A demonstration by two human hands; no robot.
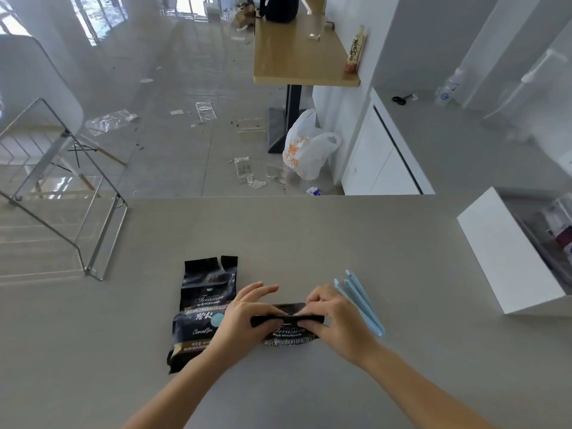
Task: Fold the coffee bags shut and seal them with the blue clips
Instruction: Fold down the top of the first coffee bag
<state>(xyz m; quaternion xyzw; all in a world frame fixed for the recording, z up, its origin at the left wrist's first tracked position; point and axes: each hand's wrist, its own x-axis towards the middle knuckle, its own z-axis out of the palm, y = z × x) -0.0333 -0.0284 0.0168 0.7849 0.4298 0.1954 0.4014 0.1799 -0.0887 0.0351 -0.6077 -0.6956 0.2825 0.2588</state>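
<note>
Grey surface (309,236) fills the lower half of the frame; both bare forearms enter from the bottom edge. Lower centre: left hand (244,320) and right hand (335,320) both pinch the folded-over top of a black coffee bag (286,331), thumbs on the near side of the fold, fingers over the far side. Most of that bag is hidden under the hands; only the folded strip and part of the label ("Treasure Blue Mountain") show between them, its lower edge not clearly visible. Just left of it, a second black coffee bag (202,311) lies flat on the surface, top unfolded and ragged with a notch, right edge partly covered by the left hand and wrist. Right of the right hand, light blue clips (360,300) lie on the surface, long and thin, close together and angled; looks like two or three, exact count hard to tell, near ends partly behind the right hand. Right edge of frame: a white box (495,252), cut off by the frame, contents blurred. Upper half: littered floor, a white plastic bag (306,150) with orange print, a wooden table (297,57) with a bottle (356,51), a chair at left, all soft and distorted by the wide lens.
</note>
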